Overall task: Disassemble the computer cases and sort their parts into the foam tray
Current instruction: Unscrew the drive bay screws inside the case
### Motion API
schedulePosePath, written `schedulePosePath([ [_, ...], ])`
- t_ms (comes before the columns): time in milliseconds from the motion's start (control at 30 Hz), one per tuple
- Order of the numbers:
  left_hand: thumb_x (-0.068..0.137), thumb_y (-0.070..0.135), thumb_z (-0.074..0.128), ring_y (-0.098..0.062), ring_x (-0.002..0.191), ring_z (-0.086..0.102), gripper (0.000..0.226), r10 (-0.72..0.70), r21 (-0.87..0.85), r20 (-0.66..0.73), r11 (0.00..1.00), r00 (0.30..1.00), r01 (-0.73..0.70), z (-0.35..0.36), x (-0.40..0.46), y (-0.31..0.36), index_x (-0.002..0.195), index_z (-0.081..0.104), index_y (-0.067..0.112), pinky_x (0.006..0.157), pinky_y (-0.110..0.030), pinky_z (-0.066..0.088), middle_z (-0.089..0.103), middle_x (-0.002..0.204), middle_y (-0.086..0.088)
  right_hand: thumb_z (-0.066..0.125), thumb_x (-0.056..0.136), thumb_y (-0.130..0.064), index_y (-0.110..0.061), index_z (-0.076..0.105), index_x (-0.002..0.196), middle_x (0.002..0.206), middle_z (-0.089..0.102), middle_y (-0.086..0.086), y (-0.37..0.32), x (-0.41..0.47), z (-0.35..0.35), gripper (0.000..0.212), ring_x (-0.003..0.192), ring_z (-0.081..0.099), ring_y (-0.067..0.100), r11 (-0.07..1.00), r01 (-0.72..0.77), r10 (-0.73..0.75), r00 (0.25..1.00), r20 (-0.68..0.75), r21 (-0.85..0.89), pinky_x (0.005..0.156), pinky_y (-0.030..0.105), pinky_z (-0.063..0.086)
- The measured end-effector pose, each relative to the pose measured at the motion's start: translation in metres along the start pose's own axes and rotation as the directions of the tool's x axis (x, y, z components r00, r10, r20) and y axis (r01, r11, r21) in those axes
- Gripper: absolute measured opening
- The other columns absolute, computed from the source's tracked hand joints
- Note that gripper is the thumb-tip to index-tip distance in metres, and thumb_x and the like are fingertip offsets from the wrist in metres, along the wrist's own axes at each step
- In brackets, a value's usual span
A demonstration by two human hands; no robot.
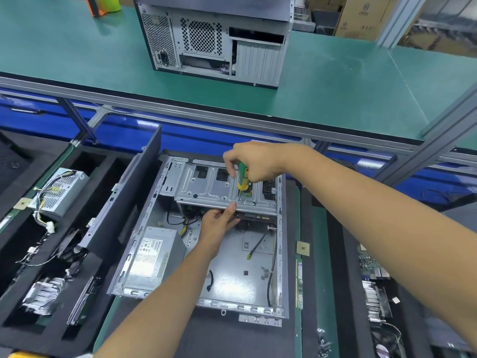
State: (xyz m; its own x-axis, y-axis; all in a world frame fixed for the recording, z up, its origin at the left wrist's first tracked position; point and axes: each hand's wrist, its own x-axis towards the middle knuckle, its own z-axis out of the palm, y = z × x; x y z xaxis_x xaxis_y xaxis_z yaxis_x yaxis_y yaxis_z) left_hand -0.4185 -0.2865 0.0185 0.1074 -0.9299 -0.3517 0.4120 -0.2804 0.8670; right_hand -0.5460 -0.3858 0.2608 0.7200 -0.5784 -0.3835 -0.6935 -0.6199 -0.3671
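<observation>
Bench: green-matted bench (335, 104) runs across the back, aluminium framing along its edge, cardboard boxes (361, 19) stacked behind it.
Spare case: closed computer case (216, 40) stands upright on that bench, rear panel with fan grilles facing us.
Open case: front and centre, open computer case (206, 241) lies on its side, panel off, insides showing.
Power supply: grey power supply (152, 257) sits in the near-left corner of the open case, label up.
Drive cage: silver drive cage (222, 187) spans the far end of the case.
Right hand: right hand (255, 161) grips a green-and-yellow screwdriver (242, 177), fingers curled round the handle, tip down on the cage.
Left hand: left hand (219, 220) reaches in under the cage's near edge, thumb pressed against that edge, other fingers tucked beneath and hidden.
Foam tray: black foam tray (31, 254) lies left of the case, holding another power supply (62, 189) with loose wiring, and a finned heatsink (44, 293) nearer us.
Side panel: dark side panel (124, 192) leans between tray and case.
Right side: RAM stick (299, 280) lies just beside the case; circuit board (371, 264) further right.
</observation>
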Motion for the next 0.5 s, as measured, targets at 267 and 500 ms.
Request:
schedulePosePath([
  [267,0.069,0.05,0.087,-0.021,0.097,0.075,0.051,0.005,-0.005,-0.019,1.0,1.0,-0.005,-0.0003,0.002,-0.0032,0.092,0.075,0.006,0.084,-0.031,0.061,0.077,0.096,-0.007,0.036,0.102,-0.038,-0.022,0.041,0.089,0.069,0.046,-0.002,0.0013,-0.0062,0.0006,0.022,0.06,0.04,0.017,0.865,-0.138,0.023,0.971,-0.237,-0.483,0.053,0.033,0.023],
  [500,0.07,0.05,0.088,-0.023,0.097,0.075,0.047,0.017,-0.006,-0.017,1.0,1.0,-0.017,-0.0026,0.0046,-0.006,0.087,0.077,0.008,0.082,-0.028,0.061,0.076,0.096,-0.01,0.055,0.092,-0.03,-0.025,0.046,0.084,0.074,0.053,-0.007,0.0066,-0.0063,-0.0029,0.013,0.066,0.044,0.012,0.962,-0.094,0.046,0.981,-0.189,-0.254,0.057,0.032,0.025],
])
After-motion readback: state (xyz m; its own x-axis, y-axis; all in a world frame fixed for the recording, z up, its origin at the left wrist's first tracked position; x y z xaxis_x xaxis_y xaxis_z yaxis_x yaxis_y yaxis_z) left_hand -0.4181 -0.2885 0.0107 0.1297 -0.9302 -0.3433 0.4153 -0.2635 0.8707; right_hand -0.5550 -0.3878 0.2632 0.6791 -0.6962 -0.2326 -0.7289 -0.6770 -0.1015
